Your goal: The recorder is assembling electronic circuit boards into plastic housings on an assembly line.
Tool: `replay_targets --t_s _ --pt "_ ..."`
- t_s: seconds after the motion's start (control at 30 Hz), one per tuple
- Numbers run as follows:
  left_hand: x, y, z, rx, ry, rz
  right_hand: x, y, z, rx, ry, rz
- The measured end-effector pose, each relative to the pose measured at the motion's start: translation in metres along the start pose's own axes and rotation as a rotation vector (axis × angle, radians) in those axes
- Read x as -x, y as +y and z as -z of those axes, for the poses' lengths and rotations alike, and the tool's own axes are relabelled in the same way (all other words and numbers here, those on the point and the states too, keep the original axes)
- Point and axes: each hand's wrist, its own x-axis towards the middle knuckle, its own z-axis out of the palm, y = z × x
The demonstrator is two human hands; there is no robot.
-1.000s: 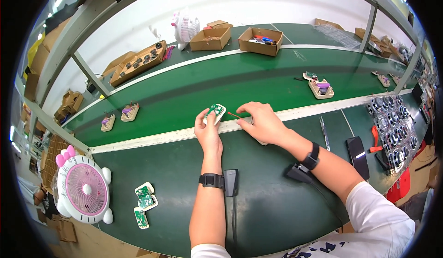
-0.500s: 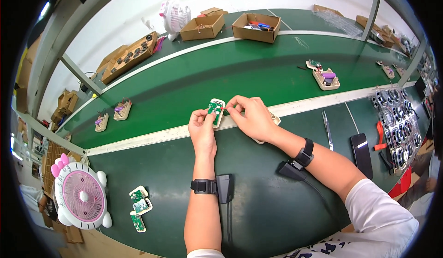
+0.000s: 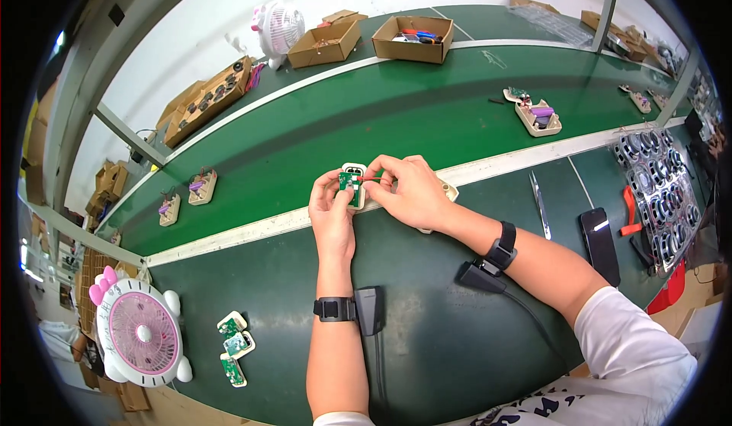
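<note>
Over the green workbench's white rail (image 3: 229, 238), the left hand (image 3: 333, 206) pinches a green circuit board (image 3: 356, 195) in a cream shell (image 3: 354, 164), while the right hand (image 3: 415, 193), nipping a red wire (image 3: 374, 179), has closed the earlier gap, so wire and board apparently meet between the hands.

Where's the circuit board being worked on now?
In the head view, the board is near centre, in the left hand, just left of the right hand.

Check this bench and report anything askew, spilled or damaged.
Nothing looks spilled or broken. Mildly askew: three boards right of the fan lie bunched at differing angles, rather than squared up. Fine damage on the board in the left hand would be too small to see.
</note>
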Motion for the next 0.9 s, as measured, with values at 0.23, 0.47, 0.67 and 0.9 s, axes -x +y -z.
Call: replay_targets --t_s 0.23,0.47,0.67,0.9 --pt "0.001 0.001 -0.003 0.052 -0.015 0.01 0.0 0.008 -0.005 0.042 0.049 0.062" --pt "-0.001 -0.003 -0.003 0.039 -0.031 -0.02 0.0 0.005 0.0 0.032 0.047 0.036" --pt "0.0 -0.002 -0.001 0.047 -0.037 -0.023 -0.001 0.006 -0.001 0.019 0.051 0.052" --pt "0.0 -0.002 -0.002 0.052 -0.057 -0.015 0.001 0.002 0.004 0.026 0.009 -0.014"
